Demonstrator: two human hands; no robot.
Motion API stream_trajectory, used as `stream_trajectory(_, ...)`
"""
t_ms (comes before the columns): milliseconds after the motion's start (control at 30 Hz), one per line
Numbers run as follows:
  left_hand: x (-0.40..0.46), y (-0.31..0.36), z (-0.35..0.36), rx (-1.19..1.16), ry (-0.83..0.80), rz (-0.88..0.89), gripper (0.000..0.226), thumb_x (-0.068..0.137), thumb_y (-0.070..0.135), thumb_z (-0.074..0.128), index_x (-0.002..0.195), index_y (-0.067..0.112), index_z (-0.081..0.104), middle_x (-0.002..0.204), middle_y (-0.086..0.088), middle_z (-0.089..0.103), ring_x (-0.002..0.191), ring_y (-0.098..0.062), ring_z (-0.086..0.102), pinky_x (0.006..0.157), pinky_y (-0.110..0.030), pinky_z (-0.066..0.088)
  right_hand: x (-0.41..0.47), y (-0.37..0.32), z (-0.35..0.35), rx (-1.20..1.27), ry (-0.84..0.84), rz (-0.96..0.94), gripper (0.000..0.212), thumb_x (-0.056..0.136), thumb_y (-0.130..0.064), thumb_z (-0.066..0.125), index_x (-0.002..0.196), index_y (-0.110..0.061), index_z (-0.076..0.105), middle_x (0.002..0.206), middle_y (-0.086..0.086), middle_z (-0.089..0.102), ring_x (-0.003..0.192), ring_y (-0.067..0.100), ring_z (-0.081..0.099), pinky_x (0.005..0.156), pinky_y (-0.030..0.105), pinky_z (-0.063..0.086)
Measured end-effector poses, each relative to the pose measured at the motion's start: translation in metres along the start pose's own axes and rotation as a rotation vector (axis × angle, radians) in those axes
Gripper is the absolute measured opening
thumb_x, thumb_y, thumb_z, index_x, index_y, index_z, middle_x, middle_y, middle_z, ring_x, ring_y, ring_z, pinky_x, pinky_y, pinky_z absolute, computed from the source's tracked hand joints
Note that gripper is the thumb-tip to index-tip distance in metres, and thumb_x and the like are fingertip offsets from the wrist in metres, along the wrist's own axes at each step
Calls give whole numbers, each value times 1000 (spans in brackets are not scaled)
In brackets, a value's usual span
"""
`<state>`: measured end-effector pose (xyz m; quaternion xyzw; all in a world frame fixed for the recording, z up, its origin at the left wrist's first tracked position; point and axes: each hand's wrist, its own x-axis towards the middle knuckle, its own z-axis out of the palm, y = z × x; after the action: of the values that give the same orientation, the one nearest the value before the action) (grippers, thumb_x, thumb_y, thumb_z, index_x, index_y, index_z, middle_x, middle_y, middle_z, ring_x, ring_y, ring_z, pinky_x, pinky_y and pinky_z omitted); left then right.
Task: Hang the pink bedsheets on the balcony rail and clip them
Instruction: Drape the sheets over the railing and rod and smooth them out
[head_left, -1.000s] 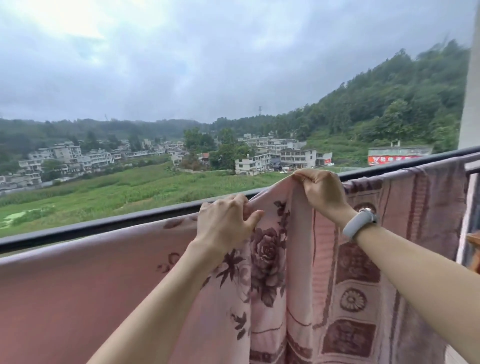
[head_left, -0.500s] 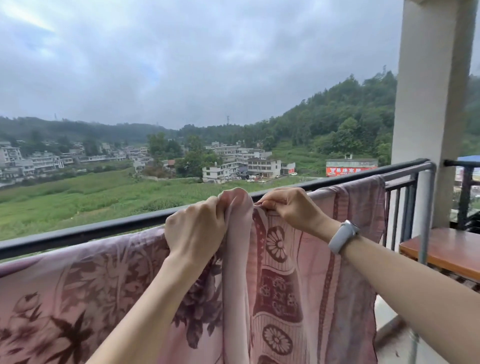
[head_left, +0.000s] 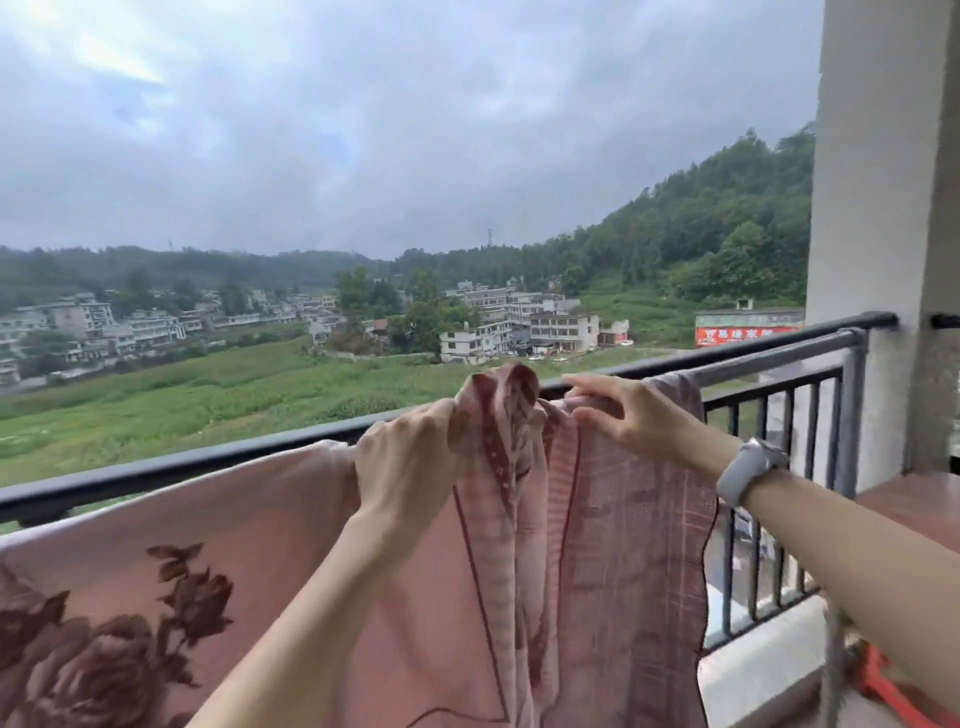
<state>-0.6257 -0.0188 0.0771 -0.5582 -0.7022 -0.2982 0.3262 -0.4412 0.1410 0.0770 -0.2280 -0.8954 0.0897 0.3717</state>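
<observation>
From the head view, the pink bedsheet (head_left: 249, 525) lies draped over the balcony rail (head_left: 171, 465). The left hand (head_left: 405, 462) grips a bunched fold at the top edge; the right hand (head_left: 628, 415) hovers with fingers (head_left: 587, 383) loosely spread, holding nothing. The cloth looks thin, limp and light, likely to slide; best pinched along the top hem, at the rail.

Overcast grey sky (head_left: 363, 130) fills the upper field. Wooded hillside (head_left: 717, 234) at 2 o'clock; white multi-storey village buildings (head_left: 519, 322) at centre; green field (head_left: 182, 400) at 9 o'clock. White balcony pillar (head_left: 883, 208) at 3 o'clock, with a red-signed building (head_left: 748, 332) just left of it.
</observation>
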Motion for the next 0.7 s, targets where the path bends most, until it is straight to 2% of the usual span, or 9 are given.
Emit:
stream_trajectory(100, 7, 37, 17, -58, 75, -117, 36, 94, 39, 40, 82, 14, 62, 82, -14, 70, 79, -36, 63, 59, -33, 32, -3, 44, -13, -176, 129, -145, 21, 85, -8, 59, 104, -13, 66, 102, 4, 70, 94, 20, 64, 83, 32, 50)
stream_trajectory(167, 19, 62, 26, -75, 56, -148, 37, 95, 40, 38, 84, 14, 63, 84, -15, 70, 80, -36, 63, 59, -34, 34, 5, 58, -29, -187, 167, -124, 17, 87, -8, 53, 95, -11, 67, 90, 7, 71, 81, 25, 65, 66, 27, 45)
stream_trajectory(233, 37, 87, 32, -78, 59, -202, 33, 95, 37, 40, 88, 15, 64, 87, -16, 70, 82, -37, 63, 61, -35, 37, 17, 78, -50, -224, 198, -65, 19, 90, -7, 48, 96, -8, 66, 88, 10, 70, 78, 28, 64, 61, 24, 36)
stream_trajectory(300, 59, 104, 38, -105, 115, -279, 26, 95, 31, 41, 95, 17, 63, 94, -17, 69, 87, -37, 62, 69, -37, 42, 26, 108, -82, -220, 435, 76, 22, 89, -4, 45, 99, -8, 65, 92, 14, 70, 83, 32, 63, 62, 28, 37)
stream_trajectory(367, 80, 122, 47, -151, 110, -304, 24, 93, 25, 41, 110, 21, 57, 110, -14, 66, 98, -34, 59, 84, -41, 40, 27, 144, -114, -174, 657, 223, 28, 86, 1, 44, 104, -7, 64, 100, 20, 67, 92, 37, 61, 74, 37, 43)
stream_trajectory(400, 88, 133, 54, -141, 46, -276, 30, 92, 26, 42, 120, 23, 51, 121, -11, 60, 107, -32, 56, 93, -43, 37, 26, 164, -127, -173, 620, 268, 31, 86, 1, 43, 108, -8, 63, 106, 21, 66, 97, 38, 59, 79, 39, 44)
stream_trajectory(500, 98, 180, 86, -15, -110, -55, 50, 89, 45, 43, 135, 27, 35, 141, 0, 41, 128, -22, 37, 108, -46, 21, 11, 224, -141, -254, 106, 241, 35, 87, -8, 47, 120, -17, 59, 121, 13, 61, 112, 31, 55, 94, 41, 44)
stream_trajectory(633, 107, 244, 143, 13, -271, 51, 53, 89, 51, 41, 133, 23, 40, 132, -2, 52, 118, -22, 49, 96, -37, 35, -19, 281, -147, -314, 84, 215, 45, 87, -11, 49, 131, -19, 46, 134, 7, 50, 127, 24, 41, 105, 50, 30)
stream_trajectory(700, 114, 271, 168, 51, -216, 73, 40, 90, 48, 42, 121, 24, 50, 121, 1, 60, 109, -21, 55, 88, -33, 38, -30, 305, -150, -343, 26, 203, 47, 88, -10, 48, 133, -20, 42, 139, 1, 44, 132, 20, 33, 108, 51, 24)
